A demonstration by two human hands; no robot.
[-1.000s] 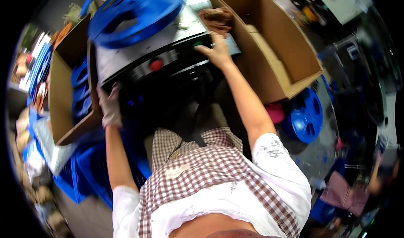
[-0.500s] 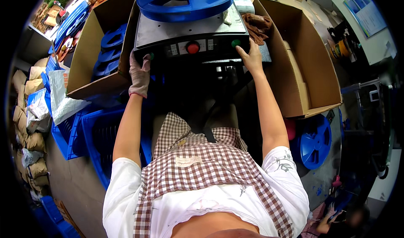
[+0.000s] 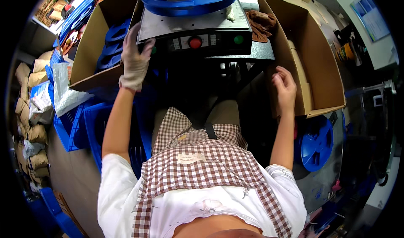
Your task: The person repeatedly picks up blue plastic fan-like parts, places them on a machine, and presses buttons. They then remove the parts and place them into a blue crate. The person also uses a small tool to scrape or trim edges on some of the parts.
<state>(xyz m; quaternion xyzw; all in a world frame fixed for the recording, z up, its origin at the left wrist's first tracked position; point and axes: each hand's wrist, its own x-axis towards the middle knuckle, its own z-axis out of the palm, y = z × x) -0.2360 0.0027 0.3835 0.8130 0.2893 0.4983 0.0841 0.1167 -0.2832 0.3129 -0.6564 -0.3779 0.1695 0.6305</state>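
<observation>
Sitting on the silvery metal top of a black, box-shaped machine (image 3: 195, 25) is a big blue plastic spoked disc (image 3: 172, 9). It's round, so no long axis to worry about; the machine itself runs widest left to right. Left grip, a hand in a pale knit glove (image 3: 135, 65), is easily the nearer one: right at the machine's front left corner, thumb by the round green button (image 3: 153, 50) there. Fingers loosely spread, nothing in it that I can see, can't tell if it's touching. Right grip, a bare hand (image 3: 284, 84), hangs off the machine's front right, well apart, fingers half curled, looks empty. From there the disc lies forward and left.

Tight spots: a tall brown cardboard box (image 3: 94, 36) holding blue plastic pieces (image 3: 112, 48) hugs the machine's left side, and a long open cardboard carton (image 3: 315, 61) flanks its right, just beside that bare hand. Crumpled brown cloth (image 3: 260, 23) sits at the machine's right edge too.
</observation>
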